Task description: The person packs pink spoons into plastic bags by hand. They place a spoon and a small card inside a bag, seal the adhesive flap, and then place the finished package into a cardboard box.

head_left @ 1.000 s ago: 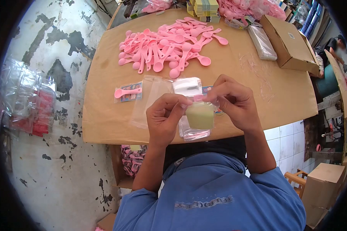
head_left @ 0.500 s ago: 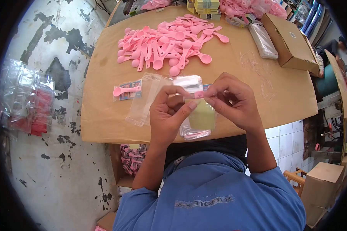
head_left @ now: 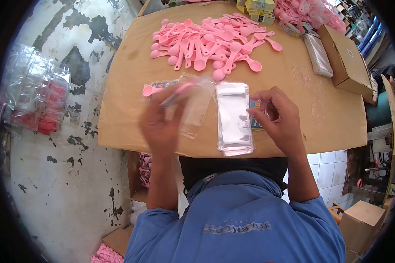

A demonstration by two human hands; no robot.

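My left hand, smeared by motion, grips a clear bag with a pink measuring spoon in it. Behind that hand, another pink measuring spoon lies on a printed card, partly covered. Clear plastic bags lie flat beside it. A stack of shiny clear bags rests in front of me. At its right edge is my right hand, thumb and forefinger apart with nothing between them. Printed cards show partly under its fingertips.
A large heap of pink measuring spoons covers the table's far side. Beyond are yellow card stacks, a pack of clear bags and a cardboard box. Bagged goods lie on the floor at left.
My hands have parted. The left swung left with the bagged spoon, while the right stayed by the bag stack and let go. The view has shifted slightly.
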